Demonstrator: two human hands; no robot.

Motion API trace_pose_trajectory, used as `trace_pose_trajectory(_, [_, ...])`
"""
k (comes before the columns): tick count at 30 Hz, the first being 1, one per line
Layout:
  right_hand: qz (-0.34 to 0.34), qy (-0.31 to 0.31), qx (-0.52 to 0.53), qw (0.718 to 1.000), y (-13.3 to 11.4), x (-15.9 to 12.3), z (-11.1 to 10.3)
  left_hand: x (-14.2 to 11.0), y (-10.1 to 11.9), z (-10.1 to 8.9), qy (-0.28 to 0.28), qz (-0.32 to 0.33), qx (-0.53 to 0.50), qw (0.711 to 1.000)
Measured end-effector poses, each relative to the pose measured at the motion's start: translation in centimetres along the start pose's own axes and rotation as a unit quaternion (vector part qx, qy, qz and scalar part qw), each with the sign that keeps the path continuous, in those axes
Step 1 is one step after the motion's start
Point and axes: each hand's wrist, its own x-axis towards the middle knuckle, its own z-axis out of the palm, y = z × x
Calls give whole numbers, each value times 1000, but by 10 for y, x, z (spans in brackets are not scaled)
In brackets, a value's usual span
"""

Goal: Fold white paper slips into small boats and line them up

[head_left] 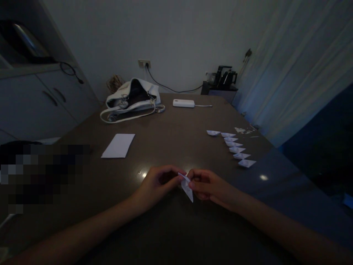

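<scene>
Both my hands meet over the near middle of a dark brown table [171, 140]. My left hand [156, 184] and my right hand [208, 186] each pinch a small folded piece of white paper [187, 188] between fingertips. The paper is a narrow pointed shape, its tip aimed down toward me. To the right, a curved row of several small folded paper boats [234, 145] lies on the table. A flat white sheet of paper [118, 145] lies to the left of centre.
A white handbag [132, 99] with a strap sits at the table's far side, next to a white power bank [183, 103] on a cable. Small paper scraps [244, 130] lie near the right edge. Cabinets stand left, a curtain right, a kettle [224, 77] behind.
</scene>
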Motion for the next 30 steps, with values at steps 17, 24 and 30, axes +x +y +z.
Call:
trace_pose_trajectory(17, [-261,181,-478,819,-14,-12,0,9,-6,-10,78,-97,14,992])
trace_pose_trajectory(24, [-265,200,-486,809,-16,-11,-6,9,-3,-12,58,-92,44,993])
trace_pose_trajectory(30, [-236,196,-463,832,-17,-7,-15,9,-1,-12,64,-80,64,993])
